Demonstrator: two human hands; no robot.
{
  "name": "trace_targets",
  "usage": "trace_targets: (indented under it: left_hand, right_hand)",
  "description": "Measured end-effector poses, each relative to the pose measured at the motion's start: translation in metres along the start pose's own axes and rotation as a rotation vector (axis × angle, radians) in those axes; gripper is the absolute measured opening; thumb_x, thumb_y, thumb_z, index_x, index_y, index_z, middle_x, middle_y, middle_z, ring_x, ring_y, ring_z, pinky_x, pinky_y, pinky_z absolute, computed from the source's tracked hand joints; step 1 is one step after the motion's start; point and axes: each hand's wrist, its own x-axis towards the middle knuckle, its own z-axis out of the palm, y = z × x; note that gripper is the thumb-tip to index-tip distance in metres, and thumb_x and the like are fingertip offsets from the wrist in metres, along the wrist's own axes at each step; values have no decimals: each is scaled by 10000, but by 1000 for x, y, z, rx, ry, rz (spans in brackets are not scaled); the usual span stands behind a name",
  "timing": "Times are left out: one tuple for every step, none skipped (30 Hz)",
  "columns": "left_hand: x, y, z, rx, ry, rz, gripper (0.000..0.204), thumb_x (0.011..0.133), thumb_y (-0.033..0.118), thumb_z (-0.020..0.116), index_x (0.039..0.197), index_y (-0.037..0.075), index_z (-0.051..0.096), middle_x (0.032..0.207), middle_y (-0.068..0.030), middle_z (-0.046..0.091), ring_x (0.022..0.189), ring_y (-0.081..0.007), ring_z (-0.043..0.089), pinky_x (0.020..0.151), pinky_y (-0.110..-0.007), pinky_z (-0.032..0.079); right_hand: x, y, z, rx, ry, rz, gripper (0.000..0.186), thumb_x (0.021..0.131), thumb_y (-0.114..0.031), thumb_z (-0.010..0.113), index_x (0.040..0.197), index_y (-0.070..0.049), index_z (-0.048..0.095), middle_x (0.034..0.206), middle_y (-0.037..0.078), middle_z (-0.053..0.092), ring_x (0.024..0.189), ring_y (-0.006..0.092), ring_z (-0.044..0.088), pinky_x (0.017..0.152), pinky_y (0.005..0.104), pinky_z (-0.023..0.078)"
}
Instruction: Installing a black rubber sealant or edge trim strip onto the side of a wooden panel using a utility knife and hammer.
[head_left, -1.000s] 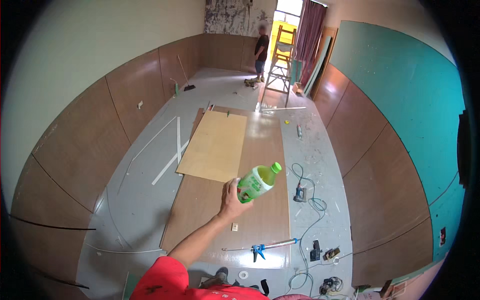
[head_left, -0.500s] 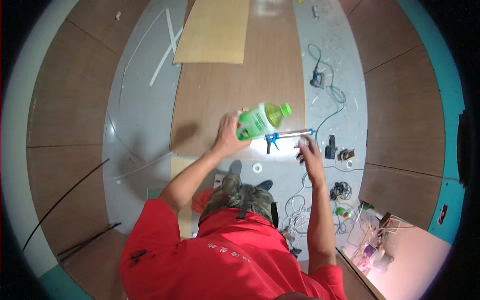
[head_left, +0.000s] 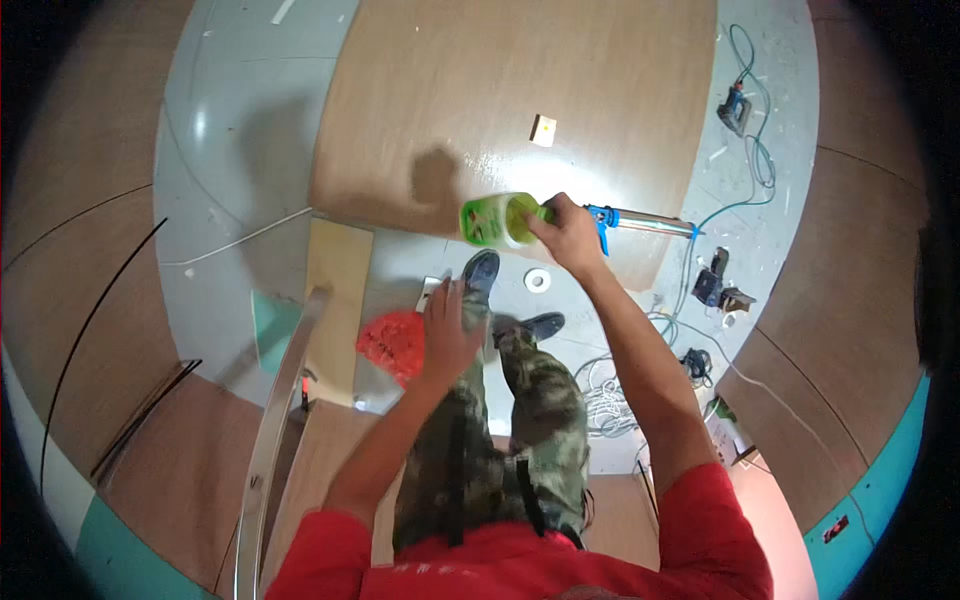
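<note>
My right hand grips a plastic bottle with a green label by its neck end. The bottle lies sideways in the air, its base toward the left and pale green liquid inside. My left hand hangs over my left shin, empty, fingers stretched and slightly apart. Just beyond the right hand lies a caulking gun with a blue handle and silver barrel. A wide wood-grain board spreads out ahead on the floor, a small block-like piece on top of it.
Right of the board, a blue power tool lies with its green cord. Several coiled cables are near my right foot. A white tape roll, a red bag, a narrow board and a long metal strip lie closer in.
The bottle has passed from my left hand to my right. My left hand has dropped toward my leg. The view has shifted, showing more of my legs and the near floor.
</note>
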Motion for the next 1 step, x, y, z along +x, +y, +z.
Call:
trace_targets:
  left_hand:
    - [10, -22, 17, 0, -6, -9, 755, 742, 187, 740, 1388, -1, 397, 1429, -268, 394, 1316, -437, 383, 1103, -533, 294]
  right_hand:
    - [32, 9, 38, -118, -33, -14, 423, 804, -335, 743, 991, 17, 600, 862, 234, 675, 820, 315, 701, 724, 443, 536]
